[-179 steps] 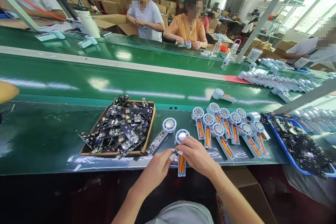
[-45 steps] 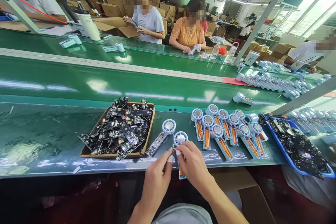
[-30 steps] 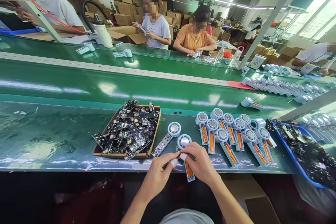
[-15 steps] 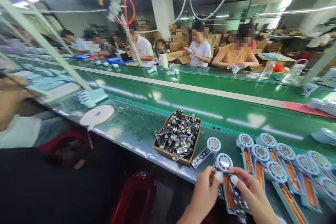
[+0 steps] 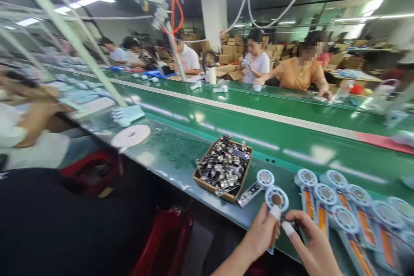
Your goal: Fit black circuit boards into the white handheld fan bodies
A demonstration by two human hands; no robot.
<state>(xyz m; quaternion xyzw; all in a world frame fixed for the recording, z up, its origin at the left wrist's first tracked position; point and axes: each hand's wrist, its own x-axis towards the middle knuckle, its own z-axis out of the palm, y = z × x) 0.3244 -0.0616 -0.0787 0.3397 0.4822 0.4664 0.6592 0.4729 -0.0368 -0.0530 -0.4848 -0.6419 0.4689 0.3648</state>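
Left hand: left hand [image 5: 261, 236] comes in from the bottom edge. Its white-taped fingertip [image 5: 275, 212] is pinched on the pale blue plastic fan body [image 5: 276, 199], right under the round white head.
Right hand: right hand [image 5: 312, 248] is curled in from the right. Its own taped fingertip [image 5: 287, 228] presses a dark piece against the handle. The blur hides how firm that grip is, but it reads as closed.
Hands together or apart: close together, 1 on each side of the handle, with only the handle between them.
Where the fan body is: low and right of centre, over the near edge of the dark green bench top [image 5: 168, 151].
Long axis: the head points away from the person. The handle runs back toward them, tipped slightly left and mostly hidden behind the left hand.
Nearer hand: the left sits nearer the head, the right lower down the handle.
To the left: a brown cardboard tray of black circuit boards [image 5: 223, 169] is near, not touching. A 2nd fan body with a board strip in its handle [image 5: 257, 185] lies diagonally between the tray and the hands.
To the right: a row of fan bodies with orange cells [image 5: 323, 207] lies just beside the right hand.
Beyond: the bright green conveyor belt [image 5: 246, 125], a flat white tape roll [image 5: 131, 136] far left, and co-workers [image 5: 300, 75] seated across the belt.
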